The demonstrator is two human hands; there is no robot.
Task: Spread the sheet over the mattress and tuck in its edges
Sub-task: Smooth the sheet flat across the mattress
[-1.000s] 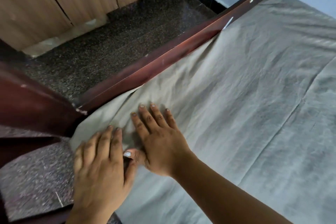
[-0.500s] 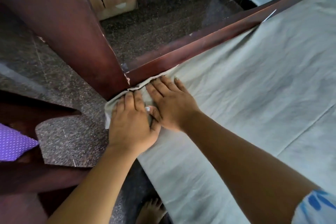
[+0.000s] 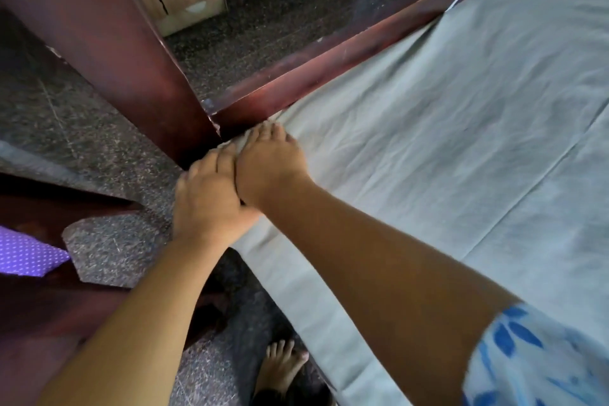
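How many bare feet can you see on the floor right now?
1. A bare foot stands on the speckled floor at the bottom of the view, beside the sheet's hanging edge. A second foot may be hidden out of frame.

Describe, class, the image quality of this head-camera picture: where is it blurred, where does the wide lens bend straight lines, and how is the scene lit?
Head view: soft, even daylight with no harsh glare. The fingertips of the left hand and right hand are smeared by motion at the sheet corner. The bed frame rail looks slightly bowed. The patterned sleeve nearby is blurred.
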